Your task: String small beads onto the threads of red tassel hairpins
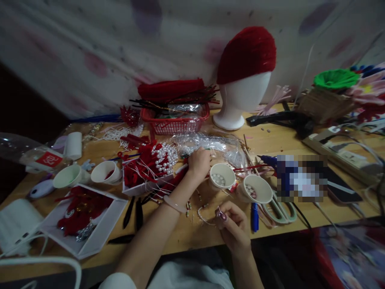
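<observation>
My right hand (234,229) is closed near the front edge of the table, thumb and forefinger pinched on the end of a beaded string (202,208). The string's thin white thread curves away left from the fingertips, with small beads along it. Farther forward, my left hand (199,163) reaches down by a crumpled clear plastic bag (207,141); its fingertips are hidden, so what they touch cannot be made out. Just right of that hand stands a paper cup (221,176) with pale round beads inside. A second paper cup (258,188) holds pinkish beads.
A white box (144,186) of red pieces and pearl strands stands left of my left forearm. Another open box (99,237) lies farther left. Behind are a red basket (177,125) and a white mannequin head (243,94) with a red cap. Scissors (281,210) and a blue pen (255,217) lie right.
</observation>
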`<state>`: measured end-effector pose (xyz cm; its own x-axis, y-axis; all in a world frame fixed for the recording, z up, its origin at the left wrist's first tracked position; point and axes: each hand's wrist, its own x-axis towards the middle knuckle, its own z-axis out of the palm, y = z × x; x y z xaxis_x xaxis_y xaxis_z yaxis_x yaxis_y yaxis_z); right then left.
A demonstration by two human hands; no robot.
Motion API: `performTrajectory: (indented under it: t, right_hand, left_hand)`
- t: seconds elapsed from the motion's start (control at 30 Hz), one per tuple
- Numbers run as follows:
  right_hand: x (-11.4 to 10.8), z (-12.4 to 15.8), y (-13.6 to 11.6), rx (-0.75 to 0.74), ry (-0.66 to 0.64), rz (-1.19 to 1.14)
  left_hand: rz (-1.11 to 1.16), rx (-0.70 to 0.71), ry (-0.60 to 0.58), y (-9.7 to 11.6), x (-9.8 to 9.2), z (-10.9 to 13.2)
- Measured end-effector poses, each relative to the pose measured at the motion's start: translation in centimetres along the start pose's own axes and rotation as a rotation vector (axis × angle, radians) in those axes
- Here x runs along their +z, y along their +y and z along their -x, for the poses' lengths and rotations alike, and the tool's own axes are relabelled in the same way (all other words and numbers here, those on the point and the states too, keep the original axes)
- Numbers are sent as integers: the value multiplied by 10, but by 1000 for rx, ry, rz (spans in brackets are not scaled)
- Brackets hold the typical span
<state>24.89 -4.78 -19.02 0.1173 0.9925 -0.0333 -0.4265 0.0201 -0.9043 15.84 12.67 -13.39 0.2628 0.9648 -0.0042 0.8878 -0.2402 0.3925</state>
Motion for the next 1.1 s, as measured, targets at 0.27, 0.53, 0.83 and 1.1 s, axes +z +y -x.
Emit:
performTrajectory:
  t: [0.27, 0.53, 0.83, 1.1]
  right_hand:
    - [-3, -4, 4, 26, -26, 59]
    - [1, -4, -1, 22, -35, 82]
    - [3, -5, -2, 31, -56, 92]
    - [5, -8, -1, 15, -30, 111]
  left_hand:
    - [33, -26, 24, -5, 13, -13]
    - [96, -20, 76, -14, 15, -14]
    - [213, -16, 94, -24, 14, -18]
    - [461, -89, 229, -6, -13, 26]
